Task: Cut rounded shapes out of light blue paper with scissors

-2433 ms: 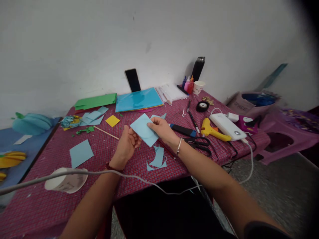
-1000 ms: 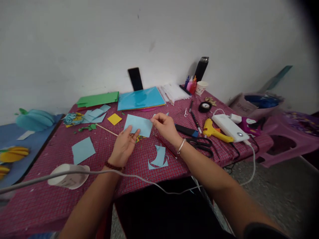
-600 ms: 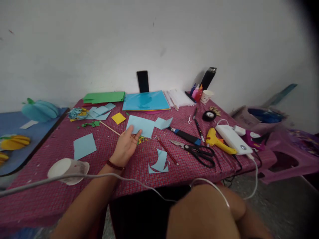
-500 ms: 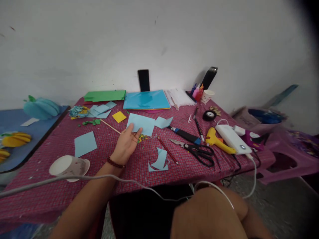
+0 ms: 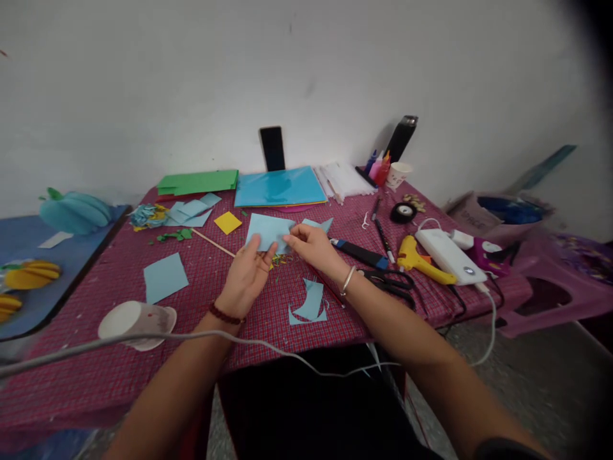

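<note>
A light blue sheet of paper is held up just above the middle of the table. My left hand grips its lower left part, thumb in front and fingers behind. At its right edge my right hand pinches it between thumb and fingers. Behind the right hand lies a folded blue paper piece. Below the hands are a cut blue paper scrap and a red pencil, partly covered by the right arm. The black-handled scissors are partly hidden by that wrist.
A paper cup lies tipped at the front left, and a white cable crosses over my forearms. On the right are a yellow glue gun, a white power bank and a utility knife. A phone leans against the wall.
My right hand has come up from near my lap to the table and taken hold of the blue paper's right edge. My left hand still holds the sheet.
</note>
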{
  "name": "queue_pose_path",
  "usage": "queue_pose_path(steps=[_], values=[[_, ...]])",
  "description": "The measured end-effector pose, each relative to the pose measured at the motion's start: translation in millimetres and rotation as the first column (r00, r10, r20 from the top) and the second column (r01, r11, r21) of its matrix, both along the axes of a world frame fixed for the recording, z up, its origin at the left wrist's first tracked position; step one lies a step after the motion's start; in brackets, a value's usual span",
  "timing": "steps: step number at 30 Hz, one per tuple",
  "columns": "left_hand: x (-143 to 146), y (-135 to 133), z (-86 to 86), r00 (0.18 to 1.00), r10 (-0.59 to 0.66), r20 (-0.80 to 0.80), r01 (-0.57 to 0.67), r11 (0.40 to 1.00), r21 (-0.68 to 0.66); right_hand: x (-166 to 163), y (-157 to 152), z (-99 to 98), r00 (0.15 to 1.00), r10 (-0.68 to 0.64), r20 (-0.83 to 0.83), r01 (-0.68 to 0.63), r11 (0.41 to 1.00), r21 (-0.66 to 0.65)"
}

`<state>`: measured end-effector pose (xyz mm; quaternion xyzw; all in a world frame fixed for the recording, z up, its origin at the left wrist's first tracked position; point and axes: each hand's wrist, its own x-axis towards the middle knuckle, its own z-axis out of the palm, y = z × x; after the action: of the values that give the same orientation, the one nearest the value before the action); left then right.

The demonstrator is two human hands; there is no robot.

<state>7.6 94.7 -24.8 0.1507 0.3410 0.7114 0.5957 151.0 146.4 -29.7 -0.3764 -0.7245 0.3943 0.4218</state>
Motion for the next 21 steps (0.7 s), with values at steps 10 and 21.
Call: queue_pose_path(steps=[10,21], values=[[-1.2,-5.3,-2.9,0.978,-0.155,-0.139,0.15,0.988,-0.042,1.1,1.8,-7.2,0.996,-0.006,-0.087,0.0,0.997,-0.071],[-2.0,-3.4,-2.5,0.973,-0.165,-0.16,0.154,0.985,-0.075,1.6,-0.3,-4.0,0.993,0.013,-0.116,-0.024,0.996,-0.091]])
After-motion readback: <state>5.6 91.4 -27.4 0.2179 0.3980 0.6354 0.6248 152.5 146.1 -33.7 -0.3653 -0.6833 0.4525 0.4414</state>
